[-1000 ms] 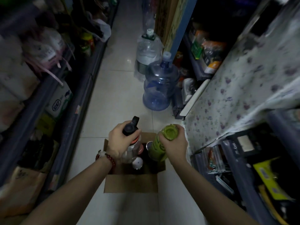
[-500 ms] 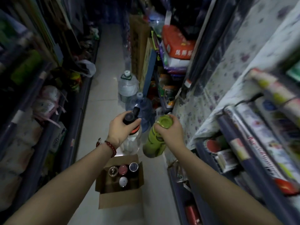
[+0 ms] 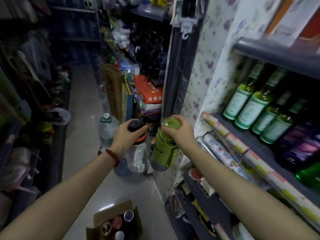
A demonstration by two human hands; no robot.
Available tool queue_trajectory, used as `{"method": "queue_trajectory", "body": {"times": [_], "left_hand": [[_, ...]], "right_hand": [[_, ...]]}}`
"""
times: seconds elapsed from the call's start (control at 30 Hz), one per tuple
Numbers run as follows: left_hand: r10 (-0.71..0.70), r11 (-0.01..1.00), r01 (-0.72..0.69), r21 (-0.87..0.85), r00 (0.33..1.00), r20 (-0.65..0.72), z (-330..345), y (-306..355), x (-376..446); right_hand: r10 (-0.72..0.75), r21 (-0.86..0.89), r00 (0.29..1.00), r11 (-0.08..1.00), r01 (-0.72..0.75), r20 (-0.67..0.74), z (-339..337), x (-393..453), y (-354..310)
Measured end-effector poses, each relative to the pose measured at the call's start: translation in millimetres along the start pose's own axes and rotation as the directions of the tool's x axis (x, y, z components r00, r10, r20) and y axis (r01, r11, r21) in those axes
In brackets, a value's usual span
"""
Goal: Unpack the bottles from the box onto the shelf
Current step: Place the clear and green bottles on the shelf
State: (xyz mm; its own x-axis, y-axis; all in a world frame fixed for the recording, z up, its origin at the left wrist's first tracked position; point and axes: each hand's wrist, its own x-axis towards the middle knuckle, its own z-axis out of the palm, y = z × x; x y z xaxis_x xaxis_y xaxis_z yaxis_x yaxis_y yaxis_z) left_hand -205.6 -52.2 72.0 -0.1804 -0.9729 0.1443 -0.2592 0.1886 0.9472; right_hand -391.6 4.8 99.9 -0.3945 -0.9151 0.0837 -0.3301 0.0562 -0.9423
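- Left hand (image 3: pixel 123 134) grips the clear bottle (image 3: pixel 138 153) by its black cap.
- Right hand (image 3: pixel 180 132) grips the green bottle (image 3: pixel 164 151) by its lid.
- Box (image 3: pixel 103 217) lies below both grips.

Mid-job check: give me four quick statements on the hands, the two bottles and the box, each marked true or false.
1. The left hand grips the clear bottle by its black cap. True.
2. The right hand is empty. False: it grips the green bottle by its top.
3. The box on the floor has bottles in it. True.
4. The green bottle stands on the shelf. False: it hangs in the aisle.
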Motion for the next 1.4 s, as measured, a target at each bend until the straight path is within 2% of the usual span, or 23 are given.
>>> {"method": "queue_trajectory", "body": {"times": [0.27,0.57,0.9,1.03,1.27,1.4], "left_hand": [[0.150,0.988,-0.153,-0.003,0.964,0.220,4,89,52],[0.306,0.952,-0.290,-0.098,0.892,0.334,35,175,61],[0.394,0.916,-0.308,-0.258,0.813,0.429,61,271,56],[0.470,0.879,-0.353,-0.319,0.751,0.464,62,318,43],[0.623,0.781,-0.538,-0.319,0.631,0.463,68,396,29],[0.721,0.692,-0.644,-0.327,0.589,0.365,70,430,21]], "right_hand": [[-0.057,-0.097,0.983,0.994,0.040,-0.177,-49,9,-73],[-0.083,-0.125,0.922,0.991,0.039,-0.377,-104,-6,-139],[-0.126,-0.103,0.873,0.991,0.087,-0.472,-180,-31,-209],[-0.163,-0.058,0.857,0.986,0.155,-0.489,-206,-45,-236],[-0.263,-0.089,0.736,0.959,0.268,-0.624,-255,-63,-276],[-0.319,-0.098,0.645,0.930,0.355,-0.695,-278,-82,-293]]}}
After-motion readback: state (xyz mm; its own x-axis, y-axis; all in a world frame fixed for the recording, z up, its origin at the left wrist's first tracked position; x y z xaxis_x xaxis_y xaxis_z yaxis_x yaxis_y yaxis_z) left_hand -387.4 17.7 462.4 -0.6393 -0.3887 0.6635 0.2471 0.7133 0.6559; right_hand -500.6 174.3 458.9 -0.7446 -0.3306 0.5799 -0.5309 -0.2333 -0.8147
